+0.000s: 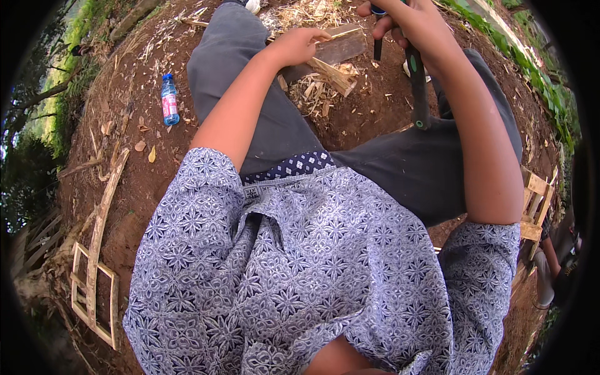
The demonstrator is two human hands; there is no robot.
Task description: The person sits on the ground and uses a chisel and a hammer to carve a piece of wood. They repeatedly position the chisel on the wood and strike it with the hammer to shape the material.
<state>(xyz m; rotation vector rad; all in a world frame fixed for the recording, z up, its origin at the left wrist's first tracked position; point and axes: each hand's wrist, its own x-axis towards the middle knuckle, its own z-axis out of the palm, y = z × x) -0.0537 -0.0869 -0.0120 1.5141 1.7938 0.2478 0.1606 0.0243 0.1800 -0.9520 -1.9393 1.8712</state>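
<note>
My left hand (pixel 300 47) is at the left end of a grey-brown piece of wood (pixel 345 47), its fingers curled over that end. Just below lies a pale, split wooden block (pixel 337 76) among wood chips. My right hand (pixel 415 26), raised at the top edge, is closed round a tool with a black, green-trimmed handle (pixel 417 87). The handle hangs down from the hand toward my right thigh. A short dark shaft (pixel 377 49) with a blue-and-silver part above it shows by the right fingers. The top of this hand and the tool's working end are cut off.
A blue-capped clear bottle (pixel 169 100) stands on brown soil left of my leg. Farther left lie a long stick (pixel 103 219) and a wooden frame (pixel 112 306). At the right are another slatted wooden frame (pixel 534 203) and part of another person (pixel 549 256). Shavings (pixel 312 97) litter the ground.
</note>
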